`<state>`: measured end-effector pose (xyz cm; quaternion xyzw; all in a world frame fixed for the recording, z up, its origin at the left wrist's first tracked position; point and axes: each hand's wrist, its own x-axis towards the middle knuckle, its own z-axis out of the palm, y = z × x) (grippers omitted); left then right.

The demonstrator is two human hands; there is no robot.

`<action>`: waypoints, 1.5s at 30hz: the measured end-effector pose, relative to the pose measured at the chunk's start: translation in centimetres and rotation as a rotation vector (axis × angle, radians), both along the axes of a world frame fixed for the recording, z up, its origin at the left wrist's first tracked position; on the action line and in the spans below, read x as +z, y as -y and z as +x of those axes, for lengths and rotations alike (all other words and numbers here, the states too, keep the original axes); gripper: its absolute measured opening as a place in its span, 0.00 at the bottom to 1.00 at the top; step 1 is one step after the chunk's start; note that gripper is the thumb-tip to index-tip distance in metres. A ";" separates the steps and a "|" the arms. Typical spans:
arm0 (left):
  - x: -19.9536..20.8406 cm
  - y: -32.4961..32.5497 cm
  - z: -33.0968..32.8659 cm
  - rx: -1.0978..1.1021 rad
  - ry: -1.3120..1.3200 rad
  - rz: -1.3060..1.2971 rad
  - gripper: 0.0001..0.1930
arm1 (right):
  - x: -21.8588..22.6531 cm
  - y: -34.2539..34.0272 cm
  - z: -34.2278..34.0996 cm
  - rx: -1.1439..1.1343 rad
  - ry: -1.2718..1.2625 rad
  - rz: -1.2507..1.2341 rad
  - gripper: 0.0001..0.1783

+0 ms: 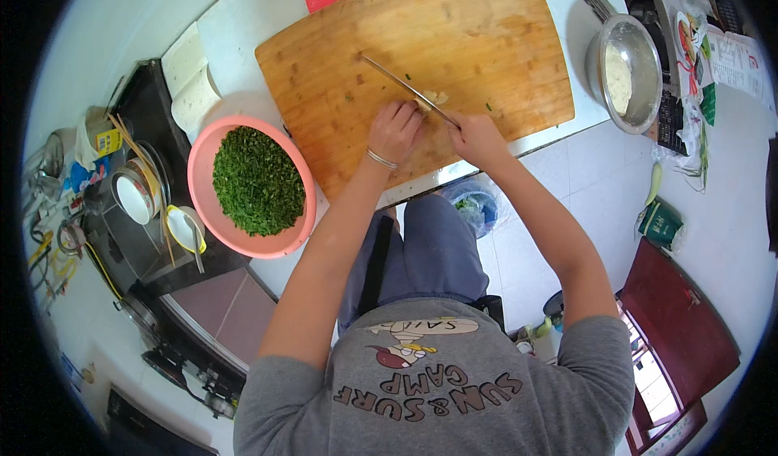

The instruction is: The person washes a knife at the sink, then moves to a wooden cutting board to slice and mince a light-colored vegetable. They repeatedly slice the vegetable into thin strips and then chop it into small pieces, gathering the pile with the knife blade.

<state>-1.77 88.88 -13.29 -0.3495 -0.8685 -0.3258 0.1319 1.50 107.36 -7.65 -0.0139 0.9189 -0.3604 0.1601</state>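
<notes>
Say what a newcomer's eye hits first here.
Probably the pink bowl heaped with chopped greens, left of the wooden board. Next, the knife in the right hand over the board, the left hand close beside it. Then a metal bowl with pale contents at upper right.

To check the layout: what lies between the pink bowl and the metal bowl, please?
The head view shows the wooden board between the pink bowl and metal bowl; the left hand, right hand and knife are over it.
</notes>
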 end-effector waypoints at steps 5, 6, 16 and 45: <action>0.0 0.0 0.0 -0.010 -0.015 -0.019 0.12 | 0.9 -0.1 1.3 0.021 0.014 0.117 0.13; 0.0 0.0 0.0 -0.007 -0.017 -0.017 0.13 | 0.8 0.0 1.4 0.020 0.023 0.131 0.14; -0.2 0.0 0.2 0.015 0.023 0.015 0.11 | -2.2 1.4 -0.6 0.055 0.106 0.257 0.14; 0.0 0.3 0.1 -0.021 -0.024 0.040 0.10 | -1.2 0.3 -0.3 -0.043 -0.021 0.047 0.13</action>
